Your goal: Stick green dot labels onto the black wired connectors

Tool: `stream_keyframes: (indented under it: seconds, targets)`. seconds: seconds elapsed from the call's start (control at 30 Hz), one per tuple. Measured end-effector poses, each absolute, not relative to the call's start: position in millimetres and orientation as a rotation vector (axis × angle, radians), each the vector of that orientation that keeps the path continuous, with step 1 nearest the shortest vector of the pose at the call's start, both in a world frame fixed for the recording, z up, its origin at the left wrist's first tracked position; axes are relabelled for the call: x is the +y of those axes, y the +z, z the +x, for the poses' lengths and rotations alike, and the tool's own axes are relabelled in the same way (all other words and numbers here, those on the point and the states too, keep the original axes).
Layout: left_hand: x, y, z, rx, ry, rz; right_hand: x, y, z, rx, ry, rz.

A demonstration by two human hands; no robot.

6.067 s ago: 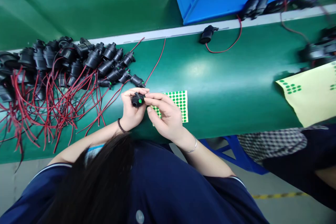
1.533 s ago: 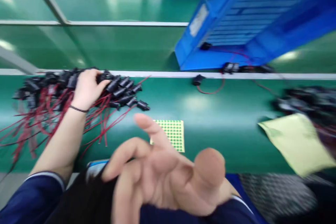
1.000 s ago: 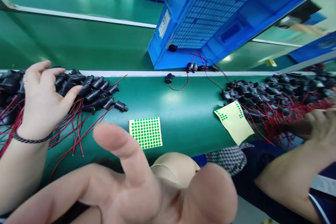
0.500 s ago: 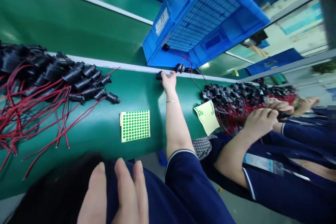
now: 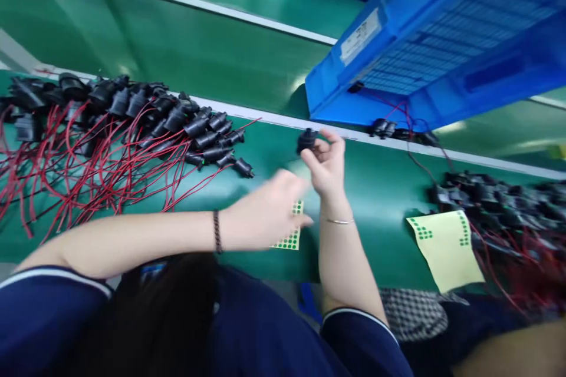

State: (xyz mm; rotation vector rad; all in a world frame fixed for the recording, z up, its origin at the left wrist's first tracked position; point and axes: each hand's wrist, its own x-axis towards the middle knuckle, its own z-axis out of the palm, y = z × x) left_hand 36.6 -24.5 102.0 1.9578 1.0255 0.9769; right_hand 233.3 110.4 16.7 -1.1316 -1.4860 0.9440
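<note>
Black connector [image 5: 306,140] raised above belt

Our right hand [image 5: 327,165] is raised ahead of us, palm toward us, fingers [image 5: 332,136] pinched shut at the tips, a thin bangle on the wrist. Our left hand [image 5: 265,212] reaches across low, blurred, a dark band on its wrist, grip unclear.

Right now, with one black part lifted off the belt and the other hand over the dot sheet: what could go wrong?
1. The right hand holds the black connector only at the fingertips; it could slip onto the green belt.
2. The left hand lies over the green dot sheet and may drag or crease it.
3. The wired connector pile has tangled red leads close to the left forearm; a sweep could snag them.
</note>
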Motion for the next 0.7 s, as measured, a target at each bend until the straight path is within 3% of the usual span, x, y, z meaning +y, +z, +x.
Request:
stream_keyframes:
  seconds: [0.13, 0.23, 0.43, 0.7]
  targets:
    - [3, 44, 32, 1.052, 1.189, 1.422, 59, 26, 196, -1.596, 1.149, -0.910]
    - [-1, 24, 29, 0.910, 1.262, 1.233, 42, 32, 188, -1.707, 1.094, -0.889]
    - [-7, 19, 7, 0.972, 1.331, 1.293, 24, 39, 210, -2.202, 0.648, -1.127]
    - [-15, 15, -4, 1.104, 1.258, 1.541, 7, 32, 202, -2.398, 0.466, -1.194]
